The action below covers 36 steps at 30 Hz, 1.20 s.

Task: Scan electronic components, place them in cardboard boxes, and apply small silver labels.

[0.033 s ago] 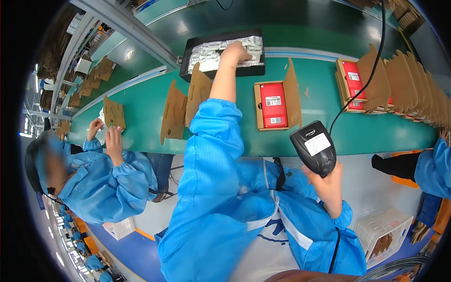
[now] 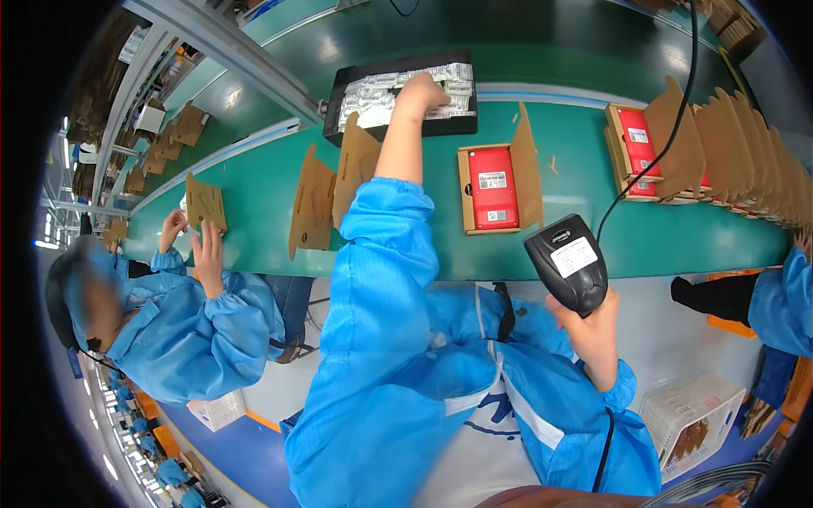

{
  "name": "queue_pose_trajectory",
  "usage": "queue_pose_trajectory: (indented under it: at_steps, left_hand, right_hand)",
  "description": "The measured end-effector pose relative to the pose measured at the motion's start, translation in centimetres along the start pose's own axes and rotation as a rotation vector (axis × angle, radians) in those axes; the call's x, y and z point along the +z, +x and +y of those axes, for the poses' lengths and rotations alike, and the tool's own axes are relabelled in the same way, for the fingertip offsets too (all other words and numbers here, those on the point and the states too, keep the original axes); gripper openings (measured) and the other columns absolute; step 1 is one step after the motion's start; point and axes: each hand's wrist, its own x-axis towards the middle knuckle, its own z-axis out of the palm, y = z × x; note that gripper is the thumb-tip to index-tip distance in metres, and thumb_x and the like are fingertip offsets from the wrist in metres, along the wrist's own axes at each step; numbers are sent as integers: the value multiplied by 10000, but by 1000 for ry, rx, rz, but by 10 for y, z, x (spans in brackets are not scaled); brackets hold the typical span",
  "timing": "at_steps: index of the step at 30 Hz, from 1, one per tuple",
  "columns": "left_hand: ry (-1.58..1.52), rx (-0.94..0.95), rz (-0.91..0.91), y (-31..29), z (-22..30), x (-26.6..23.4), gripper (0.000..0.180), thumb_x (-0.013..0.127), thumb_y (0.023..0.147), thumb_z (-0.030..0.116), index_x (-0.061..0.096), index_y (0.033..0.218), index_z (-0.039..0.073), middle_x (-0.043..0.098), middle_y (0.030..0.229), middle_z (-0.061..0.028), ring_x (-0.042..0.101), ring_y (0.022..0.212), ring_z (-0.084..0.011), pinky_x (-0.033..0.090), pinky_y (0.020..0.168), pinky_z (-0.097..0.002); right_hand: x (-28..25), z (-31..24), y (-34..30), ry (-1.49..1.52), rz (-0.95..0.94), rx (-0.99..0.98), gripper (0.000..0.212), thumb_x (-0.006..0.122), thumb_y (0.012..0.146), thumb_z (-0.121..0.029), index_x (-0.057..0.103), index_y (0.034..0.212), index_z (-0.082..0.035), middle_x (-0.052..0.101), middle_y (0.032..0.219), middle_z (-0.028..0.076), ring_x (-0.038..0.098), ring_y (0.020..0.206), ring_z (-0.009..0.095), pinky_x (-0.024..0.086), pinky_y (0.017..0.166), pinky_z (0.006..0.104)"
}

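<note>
At the far side of the bench, my left hand (image 2: pixel 420 93) reaches down into a black tray (image 2: pixel 339 127) of small white printed packets (image 2: pixel 373 95). Its fingers are curled among the packets; the fingertips and whatever they grip are hidden. My right hand (image 2: pixel 595 334) is closed round the handle of a black barcode scanner (image 2: pixel 566 254), held at the near edge of the bench. Between the two hands an open cardboard box (image 2: pixel 465 222) stands on the bench with its lid upright on the right. A flat red package (image 2: pixel 493 193) with white labels lies in it.
Two upright cardboard lids (image 2: pixel 312 203) stand left of my forearm. On the right are several open boxes (image 2: pixel 627 165) with red packages. The scanner's black cable (image 2: pixel 656 161) hangs across them. A co-worker (image 2: pixel 195 330) in blue handles a box at the left. A white crate (image 2: pixel 694 415) sits on the floor.
The scanner in my right hand has risen very slightly. My left forearm has shifted a touch leftward, its hand still in the tray. The co-worker's hand has moved a little.
</note>
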Motion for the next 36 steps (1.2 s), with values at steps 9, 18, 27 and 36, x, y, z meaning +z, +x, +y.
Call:
queue_pose_trajectory:
  at_steps: [9,18,27,36]
  left_hand:
    - [-248,-73,471,-67,12,0,202,627,728,275,700,880,164,667,830,-93,632,802,-258,484,704,-353]
    - [-1346,467,434,-192,83,4,207,530,872,114,573,1005,-40,642,992,-159,610,893,-150,476,793,-257]
    - [-1405,436,238,-232,82,27,164,527,856,68,593,956,-45,646,961,-164,605,865,-131,455,805,-256]
    - [-340,463,640,-194,59,93,311,573,761,77,629,1060,138,554,1083,-38,443,1063,-265,349,907,-384]
  right_hand:
    - [0,-16,15,32,-18,10,337,710,691,-67,553,974,28,662,829,129,656,753,209,493,658,287]
    - [14,-27,13,117,28,-8,329,708,692,-67,563,974,19,661,841,128,654,757,213,494,671,300]
    - [17,-26,-2,-57,-61,-163,346,717,699,-102,572,993,9,657,866,128,657,777,224,496,678,310]
    - [-4,6,-31,61,46,-33,330,709,706,-83,559,980,23,656,825,95,616,753,126,479,666,265]
